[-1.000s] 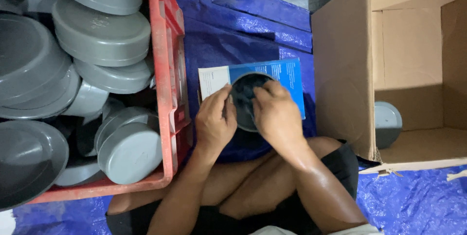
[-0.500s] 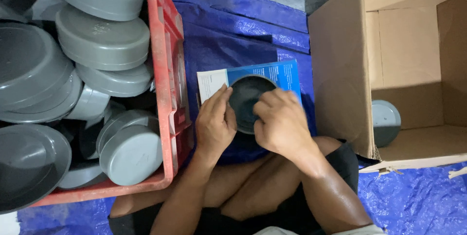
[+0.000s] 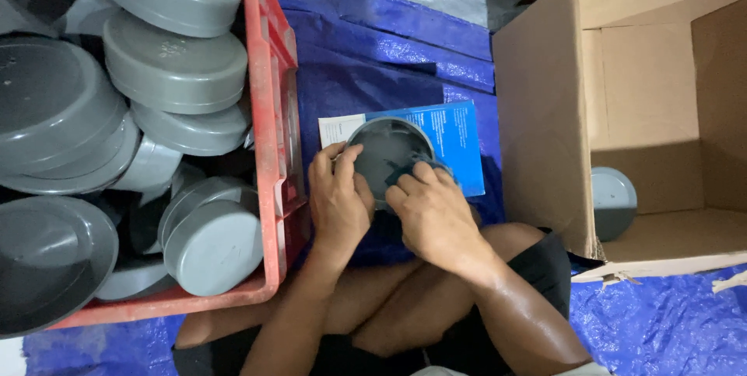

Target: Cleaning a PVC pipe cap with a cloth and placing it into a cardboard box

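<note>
grey cap (image 3: 387, 157) over blue sheet (image 3: 459, 143); left hand (image 3: 339, 201), right hand (image 3: 432, 213) both grip it.

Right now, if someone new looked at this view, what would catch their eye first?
Probably the red crate at left, heaped with grey round caps. Next, at centre, the left hand and right hand gripping one grey cap over a blue sheet. At right, an open cardboard box lies on its side with another cap inside.

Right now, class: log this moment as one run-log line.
left hand: grips grey cap | right hand: on cap, blue cloth | red crate left | cardboard box right
</note>
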